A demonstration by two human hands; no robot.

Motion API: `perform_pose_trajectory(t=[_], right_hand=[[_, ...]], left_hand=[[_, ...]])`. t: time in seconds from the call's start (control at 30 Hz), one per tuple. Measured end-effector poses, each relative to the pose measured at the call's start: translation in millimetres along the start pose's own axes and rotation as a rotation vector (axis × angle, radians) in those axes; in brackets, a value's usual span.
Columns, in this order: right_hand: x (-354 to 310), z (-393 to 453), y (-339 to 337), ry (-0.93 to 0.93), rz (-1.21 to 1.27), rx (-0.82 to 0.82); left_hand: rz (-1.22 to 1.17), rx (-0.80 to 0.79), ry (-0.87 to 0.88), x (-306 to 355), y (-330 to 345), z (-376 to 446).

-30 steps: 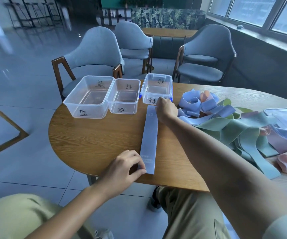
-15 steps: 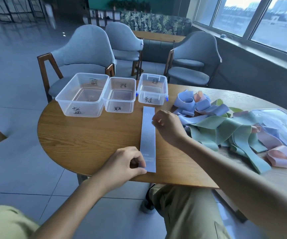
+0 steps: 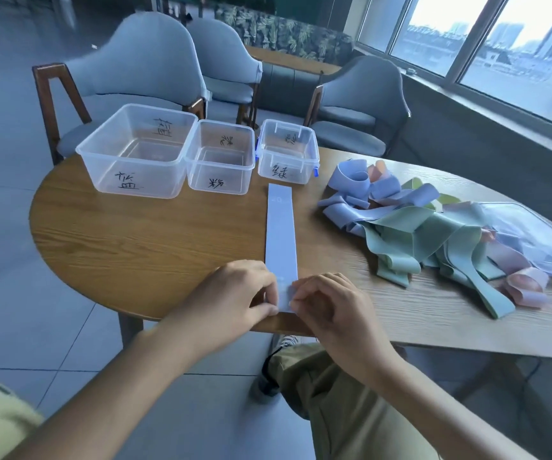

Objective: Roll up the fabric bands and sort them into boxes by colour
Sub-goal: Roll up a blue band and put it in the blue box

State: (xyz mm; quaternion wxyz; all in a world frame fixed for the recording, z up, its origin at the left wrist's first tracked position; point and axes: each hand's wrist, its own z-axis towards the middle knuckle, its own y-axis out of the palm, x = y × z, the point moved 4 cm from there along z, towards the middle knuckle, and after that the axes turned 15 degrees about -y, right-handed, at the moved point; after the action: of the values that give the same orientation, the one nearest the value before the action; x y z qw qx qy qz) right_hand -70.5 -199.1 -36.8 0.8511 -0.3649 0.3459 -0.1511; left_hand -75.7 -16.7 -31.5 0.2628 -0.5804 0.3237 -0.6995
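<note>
Head view: lavender-blue fabric band (image 3: 281, 234) lies flat, stretched lengthwise on round wooden table (image 3: 142, 247), far end just short of small clip-lid box (image 3: 287, 151). Left hand (image 3: 234, 300) and right hand (image 3: 331, 307) each pinch band's near end at table edge. 3 clear labelled boxes beyond band: large box (image 3: 135, 151), middle box (image 3: 219, 157). Tangled pile of bands (image 3: 427, 234) right of band, well apart.

The large box (image 3: 138, 151) at upper left bears a handwritten 蓝. The middle box (image 3: 220, 157) and the clip-lid box (image 3: 287, 151) carry handwritten marks too unclear to read.
</note>
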Motion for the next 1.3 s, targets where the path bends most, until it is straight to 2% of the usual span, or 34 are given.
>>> perform_pose_trajectory(t=[0.3,0.47,0.8,1.1,1.3], right_hand=[[-0.9,-1.8,3.5,-0.001,-0.022,0.001],[2.2,-2.4,3.9,0.024,-0.056,-0.015],[-2.8,3.5,7.9,0.123,-0.105,0.008],[-13.0,5.2,9.3,0.085,-0.180,0.077],[-20.6,1.3,10.1,-0.019,-0.378,0.124]], left_hand=[[0.049,-0.016,-0.009,2.9,0.1,-0.6],[0.158,0.024,0.008,1.9,6.2,-1.0],[0.155,0.085,-0.091,0.4,9.4,0.1],[0.099,0.189,-0.029,12.7,8.6,-2.1],[0.181,0.241,0.081,16.5,7.1,-7.6]])
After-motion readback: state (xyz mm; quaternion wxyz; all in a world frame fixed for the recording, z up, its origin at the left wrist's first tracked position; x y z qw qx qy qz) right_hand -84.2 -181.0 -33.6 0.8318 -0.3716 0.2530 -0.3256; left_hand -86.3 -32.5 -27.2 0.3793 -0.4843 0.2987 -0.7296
